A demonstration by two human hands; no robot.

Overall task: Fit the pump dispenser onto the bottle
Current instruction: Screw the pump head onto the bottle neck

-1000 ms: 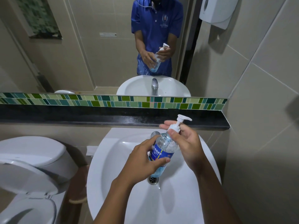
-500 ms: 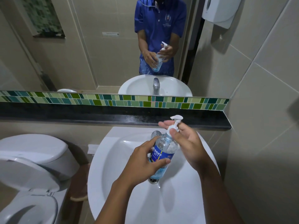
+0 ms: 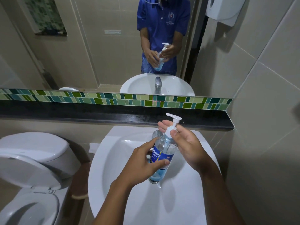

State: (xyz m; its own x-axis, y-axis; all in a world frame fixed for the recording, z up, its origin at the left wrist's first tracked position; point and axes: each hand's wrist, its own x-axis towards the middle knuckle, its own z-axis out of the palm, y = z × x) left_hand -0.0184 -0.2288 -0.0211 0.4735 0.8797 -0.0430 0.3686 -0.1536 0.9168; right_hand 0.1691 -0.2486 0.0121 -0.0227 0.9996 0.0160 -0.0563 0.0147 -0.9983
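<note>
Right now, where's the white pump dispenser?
In the head view, centre-right: the white pump dispenser sits atop the clear blue-labelled bottle, pinched at its collar by the right hand, above the white basin.

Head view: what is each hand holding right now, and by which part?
Left hand grips the clear blue-labelled plastic bottle around its middle. Right hand fingers pinch the white pump dispenser at its collar.

Washroom: white basin [image 3: 113, 159], toilet [image 3: 32, 159], wall mirror [image 3: 97, 46], paper dispenser [image 3: 225, 8].
</note>
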